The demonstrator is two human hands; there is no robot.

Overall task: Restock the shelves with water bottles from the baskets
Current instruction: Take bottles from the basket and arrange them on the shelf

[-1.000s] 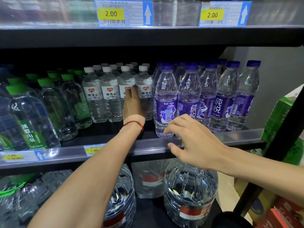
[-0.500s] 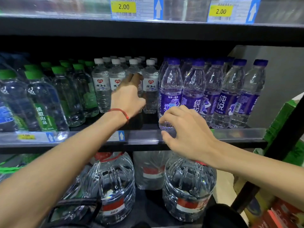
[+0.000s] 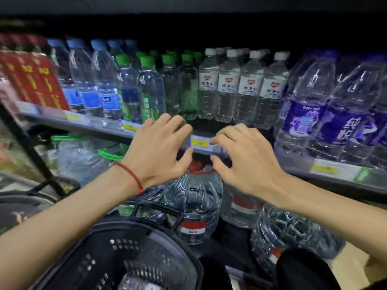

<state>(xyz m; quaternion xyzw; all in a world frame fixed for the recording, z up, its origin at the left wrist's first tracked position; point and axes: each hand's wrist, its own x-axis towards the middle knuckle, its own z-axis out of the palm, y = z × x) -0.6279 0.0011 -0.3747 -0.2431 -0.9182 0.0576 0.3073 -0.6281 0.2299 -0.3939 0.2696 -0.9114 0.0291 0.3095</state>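
My left hand [image 3: 159, 151] and my right hand [image 3: 245, 158] hover side by side in front of the shelf edge [image 3: 100, 127], fingers spread and loosely bent, holding nothing. Between them shows a yellow price tag [image 3: 200, 143]. Behind stand white-capped bottles [image 3: 228, 88], with green-capped bottles [image 3: 150, 91] to their left and purple-labelled bottles [image 3: 326, 114] to their right. A black basket [image 3: 117, 254] sits below my left forearm, with a clear bottle dimly visible inside.
Blue-capped bottles [image 3: 88, 80] and red packs [image 3: 31, 76] fill the shelf's left end. Large water jugs [image 3: 196, 197] stand on the lower shelf below my hands. A black upright post [image 3: 27, 143] runs at the left.
My left hand has come back out from the white-capped bottles to the shelf front. My right hand has shifted left beside it. The view has dropped and swung left, showing the basket.
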